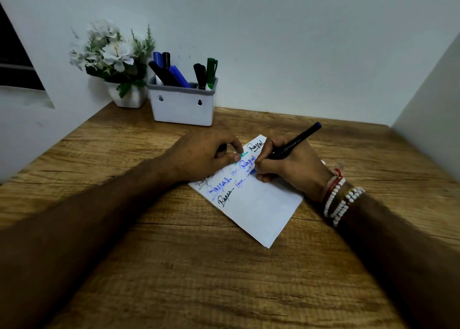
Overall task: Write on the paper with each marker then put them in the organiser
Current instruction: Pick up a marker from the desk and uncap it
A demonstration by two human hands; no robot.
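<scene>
A white sheet of paper (258, 209) lies on the wooden desk, covered in its upper half with blue, black and green writing. My right hand (286, 168) grips a black pen with a blue end (296, 142), its blue tip touching the paper. My left hand (206, 157) rests on the paper's upper left part with loosely curled fingers, thumb and forefinger close together, holding nothing that I can see. A white organiser with a grey rim (183, 104) stands at the back against the wall. It holds several blue, black and green markers (171, 71).
A white pot of white flowers (117, 57) stands left of the organiser in the desk's back corner. Walls close the desk at the back, left and right. The wooden desk (199, 279) reaches to the front of the view.
</scene>
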